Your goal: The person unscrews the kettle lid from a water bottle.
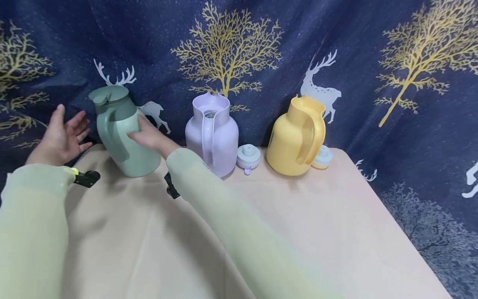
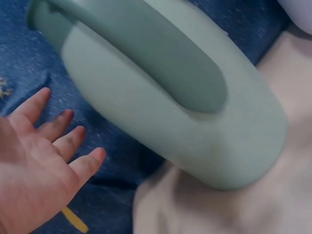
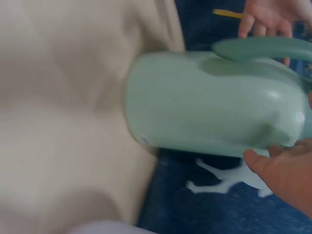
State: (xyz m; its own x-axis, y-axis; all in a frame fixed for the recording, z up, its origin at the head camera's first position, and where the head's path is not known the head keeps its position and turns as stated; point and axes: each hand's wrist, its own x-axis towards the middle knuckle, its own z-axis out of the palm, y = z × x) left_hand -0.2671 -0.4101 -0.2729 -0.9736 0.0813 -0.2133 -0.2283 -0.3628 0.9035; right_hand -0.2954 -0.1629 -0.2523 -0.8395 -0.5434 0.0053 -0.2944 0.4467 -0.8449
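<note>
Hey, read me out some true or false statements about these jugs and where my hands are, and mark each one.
1. The right grip is at the green jug. True.
2. The left grip holds the green jug too. False: its fingers are spread, apart from the jug.
3. The purple jug stands between the green jug and the yellow jug. True.
4. The purple jug has a lid on it. False: its top is open, and a loose lid sits beside it.
5. A second lid is partly hidden behind the yellow jug. True.
</note>
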